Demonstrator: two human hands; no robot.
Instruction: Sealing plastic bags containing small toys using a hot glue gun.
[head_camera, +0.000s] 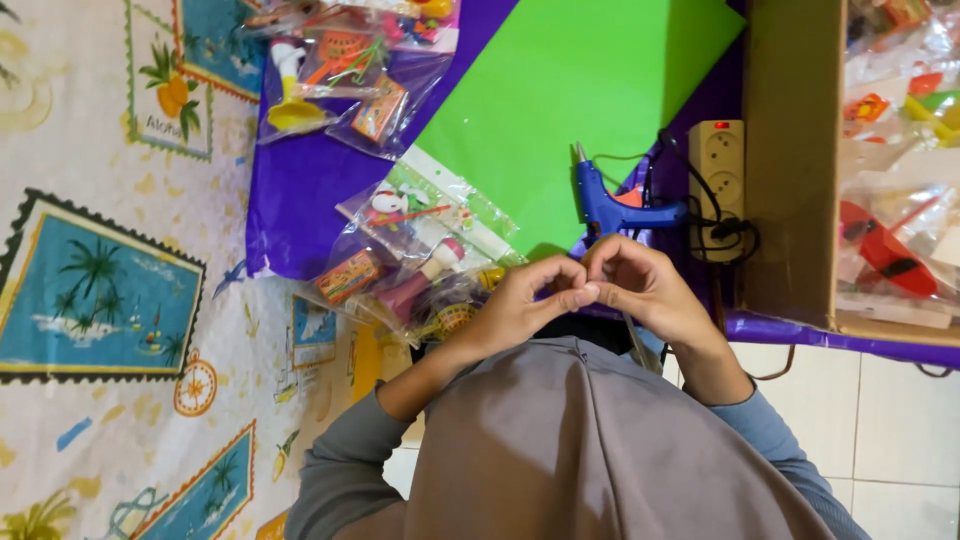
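The fingers (578, 292) of both hands are curled and pinched together tip to tip, and whether something small is gripped between them cannot be told, since nothing shows there. The left hand (520, 305) and right hand (645, 285) are held close above the lap, wrists bent inward, just in front of the blue glue gun (612, 208), which lies beside the green sheet (570, 100). A burn or a snag could be risked if the gun's tip or its cord (725, 232) is brushed by a knuckle.
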